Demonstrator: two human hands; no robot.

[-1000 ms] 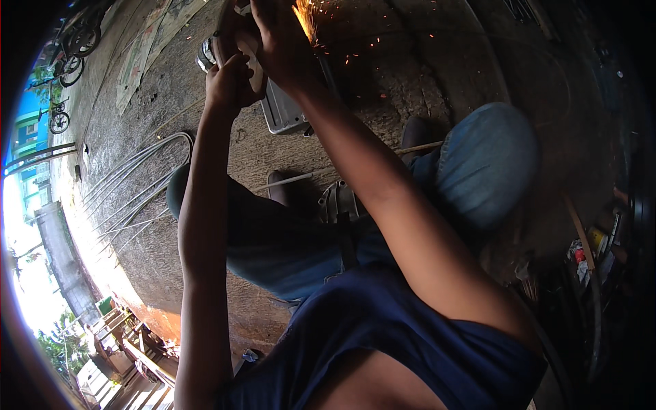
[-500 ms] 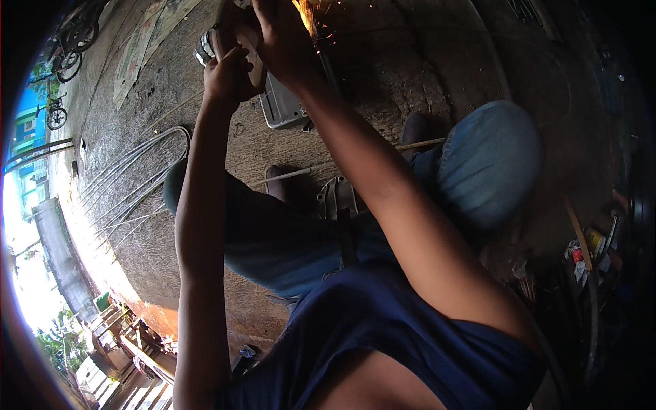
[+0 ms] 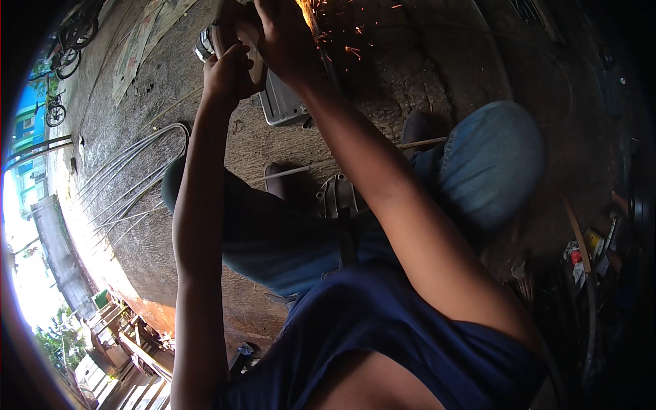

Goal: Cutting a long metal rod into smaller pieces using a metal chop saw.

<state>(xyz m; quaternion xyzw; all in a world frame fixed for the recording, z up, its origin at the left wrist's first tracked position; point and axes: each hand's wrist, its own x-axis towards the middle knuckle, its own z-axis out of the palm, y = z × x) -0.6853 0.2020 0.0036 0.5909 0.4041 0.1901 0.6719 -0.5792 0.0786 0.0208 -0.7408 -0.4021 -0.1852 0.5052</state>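
At the upper edge, my left hand (image 3: 229, 71) is closed round the pale loop handle (image 3: 254, 56) of what looks like a cut-off saw. Pressed against the same tool from the right is my right hand (image 3: 285, 42), its fingers bent and partly cut off by the picture's edge. A shiny round metal part (image 3: 203, 45) sticks out left of the handle. Below the hands shows the saw's grey metal base (image 3: 281, 109), flat on the floor. Orange sparks (image 3: 307, 14) stream out just right of my right hand. The cutting point itself is out of sight.
Bent metal rods (image 3: 137, 156) lie on the rough concrete at left. A thin rod (image 3: 311, 166) crosses the floor between my feet, near a grey metal casting (image 3: 335, 195). Scrap and sticks (image 3: 586, 256) are heaped at right; bicycles (image 3: 57, 111) stand far left.
The sparks have spread farther to the right, with several more bright specks in the air. Both hands stay on the saw, almost unmoved.
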